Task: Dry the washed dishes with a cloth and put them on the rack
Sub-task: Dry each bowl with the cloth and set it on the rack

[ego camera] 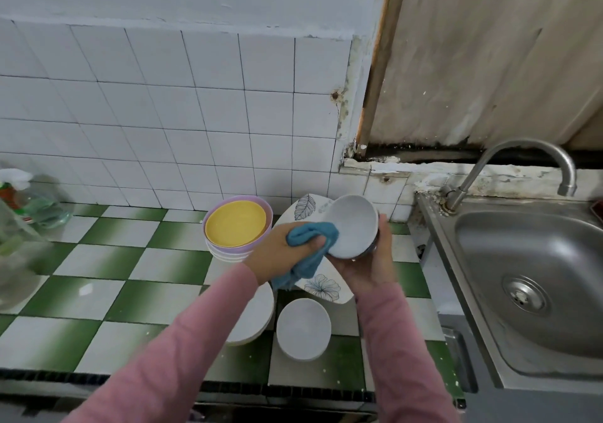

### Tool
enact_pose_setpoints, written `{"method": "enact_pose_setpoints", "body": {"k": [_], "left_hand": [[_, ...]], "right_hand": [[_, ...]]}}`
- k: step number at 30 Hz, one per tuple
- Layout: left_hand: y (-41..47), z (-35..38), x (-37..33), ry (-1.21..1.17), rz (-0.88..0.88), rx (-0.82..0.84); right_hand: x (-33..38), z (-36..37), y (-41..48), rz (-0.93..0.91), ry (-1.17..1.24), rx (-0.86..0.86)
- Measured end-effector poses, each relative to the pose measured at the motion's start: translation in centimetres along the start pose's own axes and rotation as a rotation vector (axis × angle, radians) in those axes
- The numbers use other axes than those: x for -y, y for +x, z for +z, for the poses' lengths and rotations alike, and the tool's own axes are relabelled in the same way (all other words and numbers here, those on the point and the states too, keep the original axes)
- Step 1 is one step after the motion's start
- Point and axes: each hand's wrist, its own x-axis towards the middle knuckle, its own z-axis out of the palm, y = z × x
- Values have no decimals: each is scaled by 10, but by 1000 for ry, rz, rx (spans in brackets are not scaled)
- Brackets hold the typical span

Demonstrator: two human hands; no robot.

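My right hand (pixel 370 264) holds a white bowl (pixel 354 226) tilted, its opening facing left. My left hand (pixel 280 253) grips a blue cloth (pixel 311 238) that touches the bowl's left rim. Beneath both hands lies a white platter with leaf and flower prints (pixel 321 287). On the counter in front stand a white bowl (pixel 303 328) and a stack of white bowls (pixel 257 318), partly hidden by my left sleeve. A stack of lilac plates with a yellow one on top (pixel 236 228) stands behind my left hand. No rack is in view.
A steel sink (pixel 535 279) with a curved tap (pixel 528 164) fills the right side. The counter (pixel 130 275) is green-and-white checked tile, with a tiled wall behind. Clear plastic bottles and containers (pixel 19 213) stand at the far left.
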Motion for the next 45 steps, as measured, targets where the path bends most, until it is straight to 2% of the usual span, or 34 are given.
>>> {"method": "enact_pose_setpoints", "body": {"k": [3,5,9,14,19,22,33,39,45], "left_hand": [[-2,13,4,-225,-112,-167],[-1,20,4,-330,-168,-218],[2,31,-3,-469,-214,-195],[5,45,-15,-500,-187,-158],[-1,67,-42,-498,-110,-11],[-4,90,-60,-485,-121,101],[-48,240,-163,-508,-25,608],[-63,342,-209,-480,62,700],[-58,455,-279,-516,131,727]], "right_hand": [[5,-11,-8,-90,4,-115],[7,-16,-19,-132,1,-127],[6,-19,-41,-210,-122,-110],[7,-15,-75,-332,-306,-348],[16,-22,-118,-479,-430,-530],[21,-30,-150,-596,-437,-664],[73,-89,-303,-944,-374,-1022],[128,-136,-361,-1056,-368,-1135],[232,-190,-409,-1092,-469,-1161]]}}
